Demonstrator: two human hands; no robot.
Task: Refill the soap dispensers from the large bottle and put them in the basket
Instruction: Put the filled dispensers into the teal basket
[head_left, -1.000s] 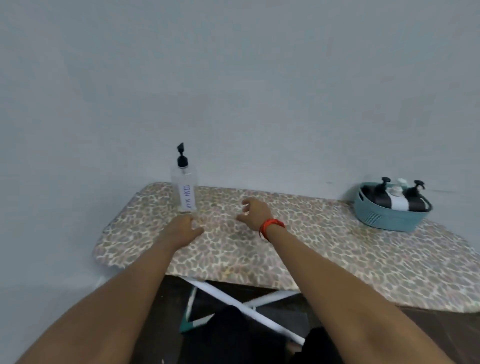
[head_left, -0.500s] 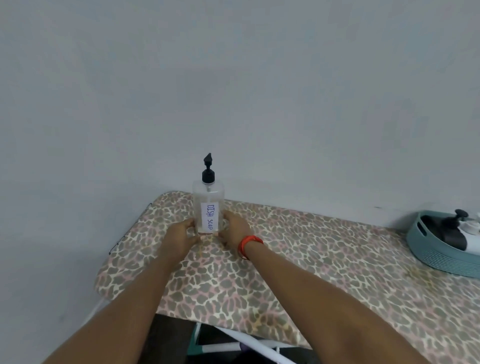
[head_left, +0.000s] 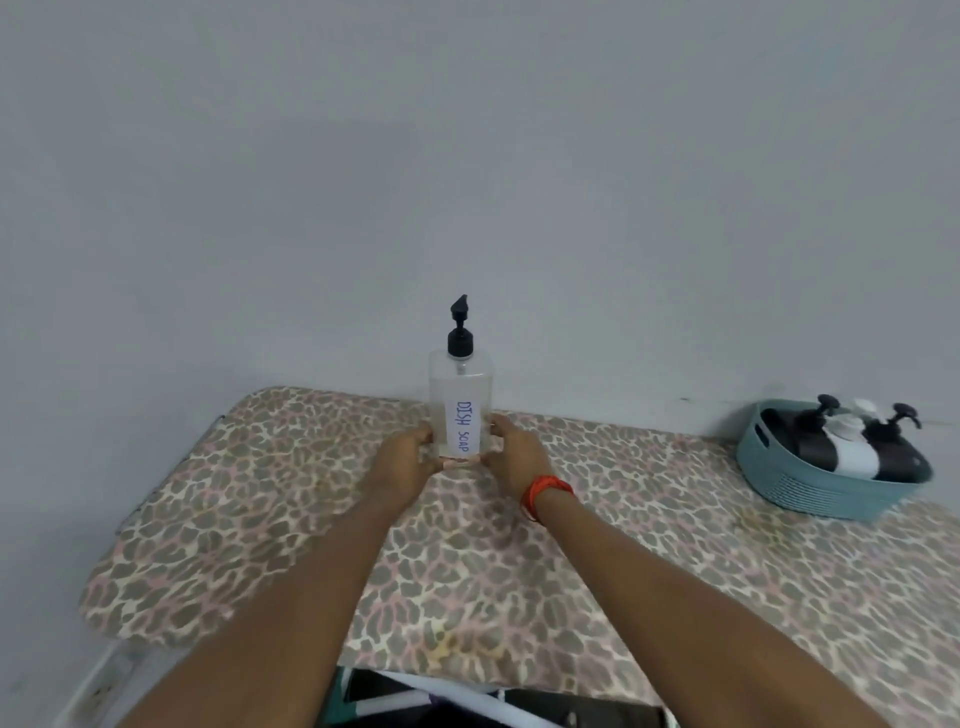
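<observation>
On the surface (head_left: 249, 519), the left hand (head_left: 408, 460) and right hand (head_left: 514, 457) clasped the upright clear "DISH SOAP" pump bottle (head_left: 460, 410) low on either side. At right, the basket (head_left: 810, 493) held three dispensers (head_left: 852, 452); apparently only this bottle was left outside it.

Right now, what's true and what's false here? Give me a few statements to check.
The left hand and right hand hold the bottle. True.
The bottle lies on its side. False: it is upright.
The basket is empty. False: dispensers lie in it.
A red band circles the right wrist. True.
</observation>
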